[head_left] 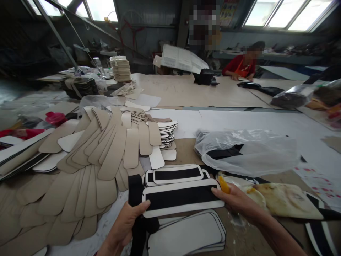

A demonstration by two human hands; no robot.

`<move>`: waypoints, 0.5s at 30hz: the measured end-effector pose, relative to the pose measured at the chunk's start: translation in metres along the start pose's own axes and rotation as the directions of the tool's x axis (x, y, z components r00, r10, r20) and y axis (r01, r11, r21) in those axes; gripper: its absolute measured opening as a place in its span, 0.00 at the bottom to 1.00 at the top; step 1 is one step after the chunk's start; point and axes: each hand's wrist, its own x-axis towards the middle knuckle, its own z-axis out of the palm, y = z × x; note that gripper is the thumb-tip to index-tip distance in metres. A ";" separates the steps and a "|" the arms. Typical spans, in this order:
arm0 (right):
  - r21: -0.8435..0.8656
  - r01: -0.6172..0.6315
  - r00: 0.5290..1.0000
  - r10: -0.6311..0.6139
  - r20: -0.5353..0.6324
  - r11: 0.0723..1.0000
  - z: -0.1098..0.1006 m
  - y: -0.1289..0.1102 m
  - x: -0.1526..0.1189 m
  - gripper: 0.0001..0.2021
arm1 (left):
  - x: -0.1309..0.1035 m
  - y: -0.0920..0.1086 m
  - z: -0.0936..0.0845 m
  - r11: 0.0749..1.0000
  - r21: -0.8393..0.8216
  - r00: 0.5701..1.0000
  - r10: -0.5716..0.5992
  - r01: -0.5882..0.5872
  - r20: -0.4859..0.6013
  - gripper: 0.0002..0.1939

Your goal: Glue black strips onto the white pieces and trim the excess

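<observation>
A long white panel with a black strip along its middle is held nearly level between both hands. My left hand grips its left end, thumb on top, beside a black band. My right hand pinches the right end, and a small yellow piece shows at its fingers; whether it is worn or held I cannot tell. Just behind lie similar black-striped panels, overlapping. Below the held panel is a stack of plain pale panels, partly hidden by it.
Fanned beige pieces cover the left side. A clear plastic bag with something black inside lies at right, near a stained yellowish pad. Across the far table, a person in red leans over the surface.
</observation>
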 end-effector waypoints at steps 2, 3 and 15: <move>0.036 -0.012 1.000 0.012 0.008 0.999 0.001 0.000 0.001 0.21 | 0.001 0.000 0.001 1.000 0.007 1.000 -0.019 0.018 0.009 0.28; 0.065 -0.023 1.000 0.022 0.015 0.998 0.002 0.001 0.002 0.21 | 0.001 0.001 0.002 0.999 0.012 0.999 -0.032 0.032 0.009 0.27; 0.300 0.012 0.999 -0.027 0.046 0.954 0.003 0.015 0.018 0.23 | 0.022 -0.001 0.004 0.983 0.058 0.974 -0.163 0.174 -0.156 0.27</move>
